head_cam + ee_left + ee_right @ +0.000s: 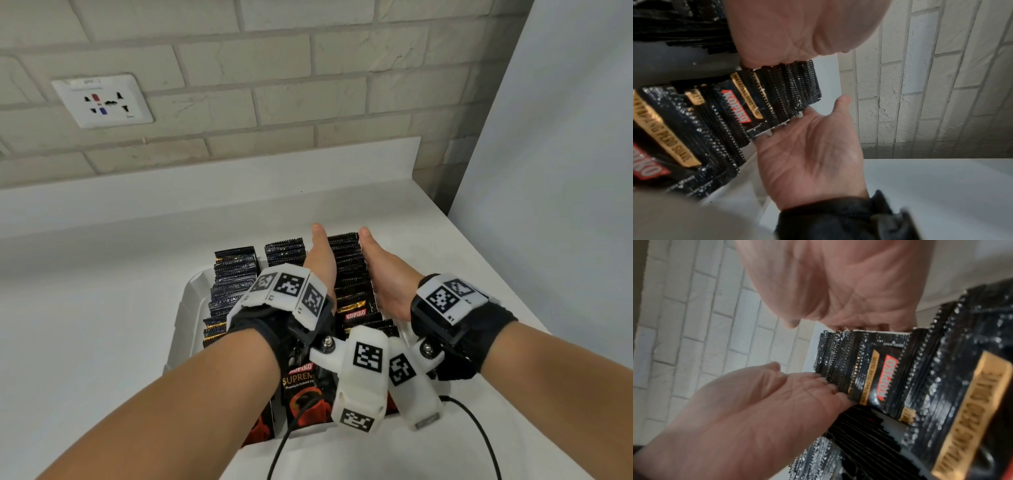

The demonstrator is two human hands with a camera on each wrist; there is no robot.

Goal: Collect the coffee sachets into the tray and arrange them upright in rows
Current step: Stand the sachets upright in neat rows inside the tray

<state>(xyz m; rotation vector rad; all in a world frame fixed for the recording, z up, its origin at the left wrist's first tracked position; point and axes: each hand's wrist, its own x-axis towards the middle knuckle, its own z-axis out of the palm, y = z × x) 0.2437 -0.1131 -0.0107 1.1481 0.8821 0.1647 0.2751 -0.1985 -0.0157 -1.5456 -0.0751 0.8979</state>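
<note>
A white tray on the white counter holds three rows of black Kopiko coffee sachets standing upright. My left hand sits edge-down between the middle row and the right row. On the other side of that right row stands my right hand. Both palms face each other and press the row between them, thumbs straight. The fingers reach down beside the sachets and are mostly hidden. In the wrist views, the right hand and the left hand touch the sachets' edges.
Larger sachets printed "Supreme" stand at the tray's near end under my wrists. A black cable loops over the counter at front right. Behind is a brick wall with a socket; a white panel bounds the right.
</note>
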